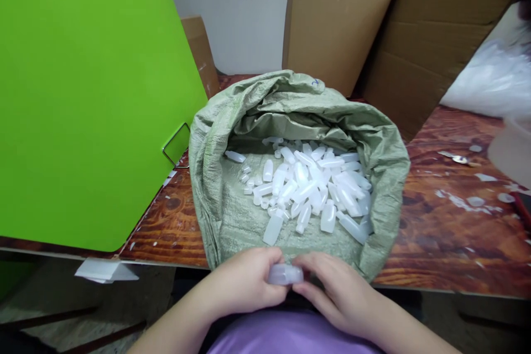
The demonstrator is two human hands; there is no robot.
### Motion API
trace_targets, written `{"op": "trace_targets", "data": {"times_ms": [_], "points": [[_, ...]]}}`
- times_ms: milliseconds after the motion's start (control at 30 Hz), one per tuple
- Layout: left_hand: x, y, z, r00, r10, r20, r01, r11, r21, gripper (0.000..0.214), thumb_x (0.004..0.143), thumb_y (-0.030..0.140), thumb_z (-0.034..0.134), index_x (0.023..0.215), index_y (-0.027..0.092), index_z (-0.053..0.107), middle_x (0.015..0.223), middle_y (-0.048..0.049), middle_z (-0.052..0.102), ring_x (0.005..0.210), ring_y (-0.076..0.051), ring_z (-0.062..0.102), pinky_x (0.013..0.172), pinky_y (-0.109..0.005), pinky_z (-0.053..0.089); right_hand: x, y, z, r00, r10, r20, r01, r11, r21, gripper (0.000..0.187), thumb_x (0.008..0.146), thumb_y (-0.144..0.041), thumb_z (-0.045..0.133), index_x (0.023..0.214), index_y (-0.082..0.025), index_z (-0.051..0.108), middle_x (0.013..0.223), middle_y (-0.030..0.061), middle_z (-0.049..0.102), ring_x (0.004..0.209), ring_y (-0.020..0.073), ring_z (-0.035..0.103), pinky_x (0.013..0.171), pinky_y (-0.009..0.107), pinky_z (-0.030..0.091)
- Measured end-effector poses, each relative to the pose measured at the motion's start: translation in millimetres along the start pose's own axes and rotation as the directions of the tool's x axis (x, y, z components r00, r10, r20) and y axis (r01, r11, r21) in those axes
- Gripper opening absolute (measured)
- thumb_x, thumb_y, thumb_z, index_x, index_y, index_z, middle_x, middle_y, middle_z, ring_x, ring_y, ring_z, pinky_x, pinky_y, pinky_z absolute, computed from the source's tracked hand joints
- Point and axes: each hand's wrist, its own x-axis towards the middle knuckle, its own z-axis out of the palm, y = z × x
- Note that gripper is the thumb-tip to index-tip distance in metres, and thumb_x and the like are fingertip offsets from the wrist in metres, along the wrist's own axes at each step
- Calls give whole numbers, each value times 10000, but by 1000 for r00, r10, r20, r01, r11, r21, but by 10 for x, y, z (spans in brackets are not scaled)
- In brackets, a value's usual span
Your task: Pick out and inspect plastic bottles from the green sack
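A small translucent white plastic bottle (286, 274) lies sideways between my two hands, close to my body at the bottom of the view. My left hand (243, 282) is closed around its left end. My right hand (334, 287) pinches its right end with fingers curled. Just beyond my hands an open grey-green woven sack (215, 138) sits on the wooden table (448, 232). Inside the sack lies a heap of several more white plastic bottles (315, 185).
A large bright green board (87, 94) leans at the left, with a metal wire loop (176, 146) at its edge. Brown cardboard boxes (336, 11) stand behind the sack. A clear plastic bag (493, 74) and a pale container (512, 149) are at the right, with small white scraps scattered nearby.
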Motion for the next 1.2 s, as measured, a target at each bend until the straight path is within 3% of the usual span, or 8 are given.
{"op": "trace_targets", "data": {"times_ms": [133, 267, 400, 600, 733, 900, 1033, 1200], "points": [[26, 33, 28, 993, -79, -92, 76, 996, -36, 121, 704, 316, 520, 688, 196, 531, 625, 35, 573, 593, -139, 530, 489, -215, 302, 39, 19, 31, 996, 86, 1, -86, 996, -8, 306, 936, -396, 341, 861, -182, 547, 749, 28, 614, 648, 141, 565, 577, 243, 436], [14, 48, 44, 999, -35, -4, 35, 996, -84, 168, 681, 343, 557, 737, 188, 592, 657, 24, 627, 598, -152, 555, 479, -215, 315, 87, 42, 35, 915, -348, -204, 262, 897, -357, 345, 872, -408, 450, 1071, -137, 528, 938, 119, 611, 823, 211, 556, 709, 328, 436], [-2, 57, 88, 998, -17, 63, 22, 997, -73, 172, 676, 331, 561, 754, 192, 625, 732, -10, 688, 671, -204, 611, 514, -232, 381, 179, 30, 72, 820, -536, -200, 402, 789, -464, 329, 856, -383, 380, 626, -189, 513, 532, 20, 468, 519, 157, 413, 512, 298, 315], [-48, 103, 163, 998, -23, -56, 22, 1000, -12, 172, 750, 253, 469, 812, 194, 619, 869, -78, 711, 788, -258, 651, 671, -319, 467, 307, 22, 229, 926, -263, -271, 256, 965, -60, 386, 909, -320, 283, 543, -203, 317, 484, -32, 347, 461, 103, 359, 477, 246, 286], [-30, 90, 155, 993, -28, -119, 48, 984, 173, 188, 795, 255, 433, 844, 184, 600, 864, -111, 702, 783, -299, 653, 694, -389, 469, 320, 48, 270, 965, -135, -224, 139, 990, 0, 428, 921, -402, 284, 545, -197, 296, 502, -41, 332, 478, 98, 365, 486, 238, 279], [76, 1, 19, 950, -11, -311, 138, 910, 392, 177, 812, 187, 437, 889, 163, 594, 865, -114, 663, 861, -303, 612, 758, -410, 453, 383, 54, 60, 984, 9, -176, -24, 996, -84, 328, 922, -431, 357, 818, -175, 533, 726, 20, 558, 666, 145, 525, 589, 251, 387], [224, -86, -14, 881, 7, -473, 220, 879, 423, 315, 825, 229, 489, 1131, 182, 546, 1015, -103, 603, 948, -270, 570, 832, -376, 434, 566, 98, -151, 964, 127, -234, -219, 878, -426, 215, 923, -236, 386, 968, -154, 579, 903, 85, 620, 859, 220, 564, 752, 331, 422], [418, -135, 98, 890, 2, -457, 203, 894, 399, 299, 844, 350, 480, 1042, 147, 574, 960, -109, 587, 896, -282, 575, 805, -393, 453, 804, 165, -151, 994, 71, -87, -111, 730, -674, 190, 847, -139, 471, 963, -142, 622, 918, 103, 643, 880, 264, 555, 773, 360, 417]]}}
